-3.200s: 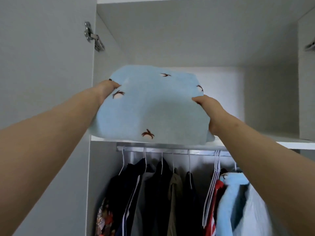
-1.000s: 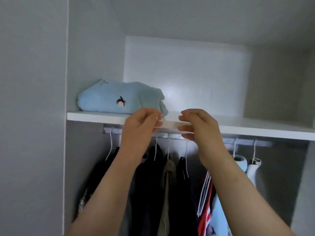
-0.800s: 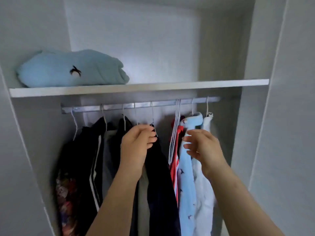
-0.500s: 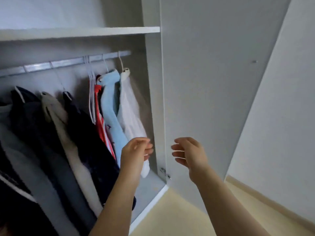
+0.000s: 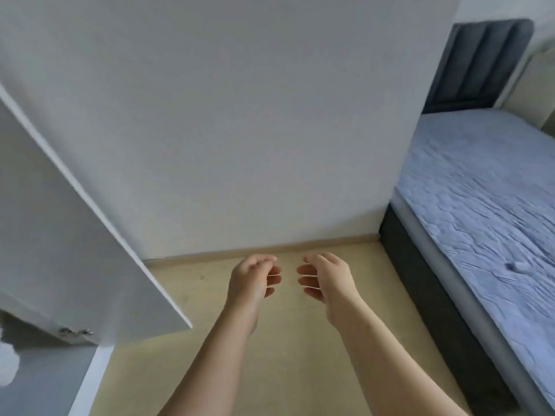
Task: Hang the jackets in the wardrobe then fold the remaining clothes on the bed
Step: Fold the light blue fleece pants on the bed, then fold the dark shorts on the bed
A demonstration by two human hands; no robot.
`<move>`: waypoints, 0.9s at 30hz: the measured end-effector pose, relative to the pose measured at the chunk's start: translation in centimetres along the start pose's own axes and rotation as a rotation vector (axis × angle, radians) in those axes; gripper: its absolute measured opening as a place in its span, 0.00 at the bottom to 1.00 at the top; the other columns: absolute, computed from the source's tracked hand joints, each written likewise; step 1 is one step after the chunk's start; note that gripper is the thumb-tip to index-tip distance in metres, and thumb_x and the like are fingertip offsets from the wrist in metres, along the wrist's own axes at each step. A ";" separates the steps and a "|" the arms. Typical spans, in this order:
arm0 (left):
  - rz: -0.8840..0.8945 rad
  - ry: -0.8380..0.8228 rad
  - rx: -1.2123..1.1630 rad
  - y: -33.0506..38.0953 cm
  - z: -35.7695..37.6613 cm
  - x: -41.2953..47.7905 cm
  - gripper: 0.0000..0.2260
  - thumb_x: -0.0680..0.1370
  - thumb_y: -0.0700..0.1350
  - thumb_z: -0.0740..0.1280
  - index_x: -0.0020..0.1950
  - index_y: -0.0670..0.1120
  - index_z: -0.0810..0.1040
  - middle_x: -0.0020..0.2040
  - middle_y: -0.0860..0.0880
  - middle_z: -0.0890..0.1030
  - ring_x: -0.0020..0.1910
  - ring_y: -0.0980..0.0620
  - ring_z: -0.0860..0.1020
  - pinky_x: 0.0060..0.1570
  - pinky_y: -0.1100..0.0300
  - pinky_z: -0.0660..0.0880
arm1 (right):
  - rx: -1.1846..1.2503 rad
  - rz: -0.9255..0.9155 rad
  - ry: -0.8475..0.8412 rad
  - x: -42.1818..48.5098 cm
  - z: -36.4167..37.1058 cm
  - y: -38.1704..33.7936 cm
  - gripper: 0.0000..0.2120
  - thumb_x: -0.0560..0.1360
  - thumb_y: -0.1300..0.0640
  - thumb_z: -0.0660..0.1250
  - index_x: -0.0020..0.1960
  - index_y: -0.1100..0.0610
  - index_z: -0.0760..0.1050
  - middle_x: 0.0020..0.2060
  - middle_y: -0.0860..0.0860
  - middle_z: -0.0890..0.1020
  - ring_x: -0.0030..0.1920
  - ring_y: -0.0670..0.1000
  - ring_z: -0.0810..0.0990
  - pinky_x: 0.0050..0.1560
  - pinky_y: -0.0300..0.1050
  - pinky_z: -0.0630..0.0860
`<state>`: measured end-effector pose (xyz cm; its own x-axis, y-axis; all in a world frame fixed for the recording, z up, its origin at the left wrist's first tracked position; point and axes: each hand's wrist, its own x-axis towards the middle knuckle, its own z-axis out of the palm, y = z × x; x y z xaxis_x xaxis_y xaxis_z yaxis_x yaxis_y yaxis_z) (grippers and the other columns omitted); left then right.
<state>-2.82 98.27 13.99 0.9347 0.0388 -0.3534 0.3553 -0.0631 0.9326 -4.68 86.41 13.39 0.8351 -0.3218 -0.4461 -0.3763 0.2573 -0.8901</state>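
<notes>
I see two bare hands held out over the floor, low and in the middle of the view. The left hand and the right hand are level with each other, palms turned inward, with a narrow gap between them. The fingers of both are loosely curled and neither hand holds or touches anything. Both forearms are bare.

One bed lies to the right of the hands, well apart from them, and runs from the near right edge away to the far right. What I see of it is a pale blue quilted mattress on a dark base, with a small dark mark on the mattress near the right edge. One dark padded headboard stands at its far end.

One wardrobe sits at the near left corner, and only its bottom edge and a strip of its grey inside show. Its one white door stands open to the left of the left hand, with one metal hinge at its lower edge. A white blur at the far left edge is too unclear for me to name.

One plain pale wall fills the far side, and one wooden skirting meets the light floor just beyond the fingertips.
</notes>
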 end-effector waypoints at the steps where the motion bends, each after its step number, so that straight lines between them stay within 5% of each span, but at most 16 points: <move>1: -0.022 -0.048 0.010 -0.4 4.1 -0.5 0.08 0.78 0.39 0.62 0.42 0.47 0.77 0.38 0.48 0.79 0.36 0.52 0.78 0.39 0.60 0.73 | 0.008 0.008 0.043 0.6 -4.0 -0.1 0.07 0.77 0.62 0.60 0.41 0.56 0.74 0.34 0.51 0.78 0.31 0.49 0.74 0.36 0.41 0.71; 12: -0.175 -0.488 0.237 -6.1 38.7 -7.0 0.11 0.78 0.37 0.58 0.41 0.48 0.74 0.36 0.50 0.77 0.32 0.56 0.75 0.32 0.64 0.69 | 0.218 0.192 0.462 1.7 -38.6 2.8 0.04 0.75 0.63 0.62 0.42 0.58 0.73 0.33 0.54 0.77 0.27 0.49 0.71 0.32 0.39 0.67; 27: -0.313 -0.947 0.580 -9.9 76.1 -13.6 0.10 0.80 0.41 0.58 0.40 0.48 0.72 0.35 0.50 0.75 0.32 0.55 0.74 0.35 0.63 0.67 | 0.507 0.368 0.828 3.4 -72.1 3.4 0.05 0.77 0.63 0.60 0.43 0.57 0.71 0.32 0.53 0.75 0.28 0.50 0.71 0.32 0.38 0.64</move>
<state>-18.02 22.46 4.00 0.3531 -0.6145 -0.7055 0.2975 -0.6412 0.7074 -32.10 20.50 2.06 0.0935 -0.6214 -0.7779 -0.1793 0.7581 -0.6270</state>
